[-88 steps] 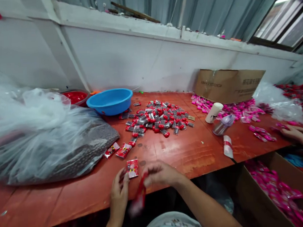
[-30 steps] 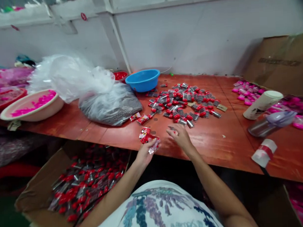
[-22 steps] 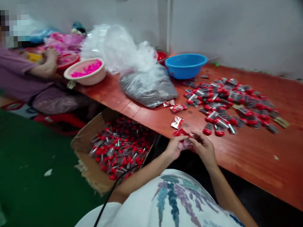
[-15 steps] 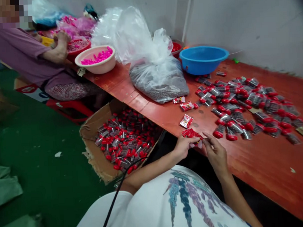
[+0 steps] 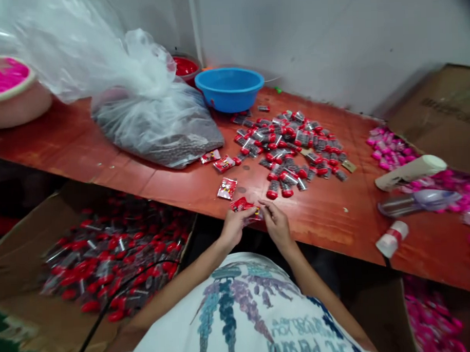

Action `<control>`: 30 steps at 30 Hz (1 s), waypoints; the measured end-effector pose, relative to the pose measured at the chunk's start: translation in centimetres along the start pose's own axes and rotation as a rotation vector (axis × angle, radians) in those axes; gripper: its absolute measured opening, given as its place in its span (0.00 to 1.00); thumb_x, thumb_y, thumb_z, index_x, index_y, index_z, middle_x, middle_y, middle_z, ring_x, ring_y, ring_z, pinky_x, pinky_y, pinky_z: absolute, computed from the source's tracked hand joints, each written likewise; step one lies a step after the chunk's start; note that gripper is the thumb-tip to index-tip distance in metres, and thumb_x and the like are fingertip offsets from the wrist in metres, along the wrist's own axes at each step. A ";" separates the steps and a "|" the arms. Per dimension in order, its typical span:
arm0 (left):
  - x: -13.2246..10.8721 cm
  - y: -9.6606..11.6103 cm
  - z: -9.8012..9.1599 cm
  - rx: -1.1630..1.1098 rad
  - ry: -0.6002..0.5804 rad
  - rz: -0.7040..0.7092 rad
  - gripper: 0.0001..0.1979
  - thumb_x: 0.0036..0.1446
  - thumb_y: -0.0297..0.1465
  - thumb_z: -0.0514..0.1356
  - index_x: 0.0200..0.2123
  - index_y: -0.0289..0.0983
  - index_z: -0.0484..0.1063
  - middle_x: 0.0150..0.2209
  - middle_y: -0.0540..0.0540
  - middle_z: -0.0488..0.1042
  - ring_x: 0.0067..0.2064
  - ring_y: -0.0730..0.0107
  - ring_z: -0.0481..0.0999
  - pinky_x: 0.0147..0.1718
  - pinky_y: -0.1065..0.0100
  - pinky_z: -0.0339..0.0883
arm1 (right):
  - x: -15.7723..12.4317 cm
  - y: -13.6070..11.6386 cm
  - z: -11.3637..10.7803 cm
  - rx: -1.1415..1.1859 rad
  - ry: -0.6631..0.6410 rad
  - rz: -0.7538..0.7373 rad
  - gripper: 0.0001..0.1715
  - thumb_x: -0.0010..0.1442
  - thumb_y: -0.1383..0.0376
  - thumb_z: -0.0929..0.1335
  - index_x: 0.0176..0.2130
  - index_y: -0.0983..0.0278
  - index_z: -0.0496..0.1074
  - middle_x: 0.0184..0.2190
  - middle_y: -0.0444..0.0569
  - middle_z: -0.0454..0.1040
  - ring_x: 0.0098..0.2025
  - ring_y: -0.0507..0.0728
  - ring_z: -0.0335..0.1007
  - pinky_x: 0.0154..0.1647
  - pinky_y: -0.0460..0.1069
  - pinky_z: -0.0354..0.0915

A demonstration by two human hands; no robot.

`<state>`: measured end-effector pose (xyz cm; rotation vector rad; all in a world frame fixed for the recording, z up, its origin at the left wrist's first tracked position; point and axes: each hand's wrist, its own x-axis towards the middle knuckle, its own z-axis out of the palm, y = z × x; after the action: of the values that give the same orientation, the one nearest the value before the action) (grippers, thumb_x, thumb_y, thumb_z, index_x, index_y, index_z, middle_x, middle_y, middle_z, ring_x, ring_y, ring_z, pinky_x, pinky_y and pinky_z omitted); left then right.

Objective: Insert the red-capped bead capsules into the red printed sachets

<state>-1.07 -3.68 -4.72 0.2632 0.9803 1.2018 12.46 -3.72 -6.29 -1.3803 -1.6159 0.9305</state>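
At the table's front edge my left hand [image 5: 232,228] is closed around a few small red printed packets [image 5: 241,203], thumb on top. My right hand [image 5: 277,225] pinches at the right edge of these packets with thumb and forefinger; the exact contact is hard to see. Just beyond my hands lies a loose red-and-white packet [image 5: 227,188], with two similar ones [image 5: 224,164] farther back. Behind and to the right spreads a heap of small clear tubes with red caps [image 5: 284,148] and dark contents.
A clear plastic bag of dark grains [image 5: 160,132] and a blue basin [image 5: 230,89] stand behind. Below left is a carton [image 5: 14,255] of red-capped tubes. At right lie a white bottle [image 5: 412,171], a clear scoop [image 5: 421,201], a white roll [image 5: 392,239] and pink pieces [image 5: 390,147].
The view has swung right, so the co-worker has left the picture and the right-hand end of the table has come in. Both hands stay at the packets.
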 end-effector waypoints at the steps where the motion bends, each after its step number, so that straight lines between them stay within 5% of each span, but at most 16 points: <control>1: 0.0 -0.4 0.1 -0.012 0.006 -0.015 0.16 0.35 0.27 0.71 0.31 0.30 0.75 0.28 0.44 0.78 0.29 0.65 0.77 0.34 0.64 0.71 | 0.2 0.5 -0.6 -0.051 -0.005 -0.045 0.17 0.63 0.62 0.60 0.49 0.60 0.71 0.44 0.50 0.75 0.45 0.57 0.71 0.46 0.52 0.66; 4: 0.0 -1.6 0.2 -0.043 0.071 -0.039 0.18 0.33 0.28 0.72 0.32 0.30 0.75 0.26 0.44 0.77 0.28 0.65 0.77 0.32 0.64 0.70 | 1.8 2.8 -3.4 -0.302 0.021 -0.184 0.21 0.62 0.68 0.57 0.49 0.61 0.71 0.41 0.52 0.75 0.43 0.58 0.70 0.46 0.55 0.65; 8: 0.5 -2.5 -0.6 -0.090 0.102 -0.053 0.18 0.35 0.32 0.72 0.30 0.30 0.74 0.26 0.45 0.75 0.25 0.69 0.74 0.27 0.67 0.68 | 5.7 6.6 -6.1 -0.711 -0.098 -0.405 0.29 0.58 0.74 0.57 0.55 0.61 0.68 0.59 0.57 0.62 0.55 0.63 0.61 0.51 0.59 0.58; 11: 0.7 -2.3 -1.4 -0.144 0.124 -0.032 0.17 0.36 0.32 0.72 0.29 0.30 0.72 0.25 0.46 0.74 0.24 0.71 0.73 0.24 0.69 0.66 | 7.2 7.6 -6.4 -0.770 -0.248 -0.492 0.26 0.62 0.72 0.56 0.55 0.61 0.69 0.56 0.56 0.67 0.50 0.61 0.63 0.48 0.58 0.57; 14: 0.9 -1.3 -2.0 -0.191 0.141 -0.008 0.16 0.37 0.31 0.71 0.29 0.30 0.72 0.26 0.47 0.75 0.25 0.72 0.73 0.26 0.68 0.67 | 6.8 6.5 -5.6 -0.764 -0.256 -0.473 0.19 0.64 0.62 0.59 0.50 0.60 0.73 0.47 0.57 0.73 0.46 0.61 0.64 0.46 0.58 0.56; 18: 1.1 0.8 -2.4 -0.211 0.150 0.014 0.14 0.40 0.28 0.70 0.32 0.31 0.73 0.27 0.47 0.76 0.25 0.72 0.73 0.26 0.69 0.68 | 4.1 2.9 -3.3 -0.450 -0.217 -0.250 0.20 0.60 0.55 0.64 0.46 0.62 0.73 0.40 0.55 0.74 0.42 0.61 0.66 0.43 0.57 0.62; 22: 1.5 2.1 -2.7 -0.208 0.128 0.018 0.12 0.42 0.27 0.69 0.33 0.31 0.74 0.29 0.46 0.77 0.28 0.69 0.75 0.27 0.69 0.69 | 1.4 -0.6 -0.8 0.174 -0.219 0.190 0.25 0.58 0.52 0.65 0.53 0.60 0.66 0.38 0.48 0.73 0.31 0.55 0.69 0.22 0.47 0.65; 30: 2.2 2.3 -1.6 -0.107 0.096 -0.033 0.13 0.43 0.27 0.69 0.34 0.32 0.74 0.31 0.46 0.78 0.29 0.68 0.76 0.27 0.69 0.71 | 1.0 -1.9 -0.7 0.394 -0.033 0.286 0.24 0.56 0.53 0.67 0.49 0.61 0.68 0.34 0.45 0.72 0.26 0.50 0.64 0.16 0.42 0.61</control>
<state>-3.69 -1.35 -5.24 0.1055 0.9959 1.2410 12.22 -2.95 -4.20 -1.3359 -1.1903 1.3639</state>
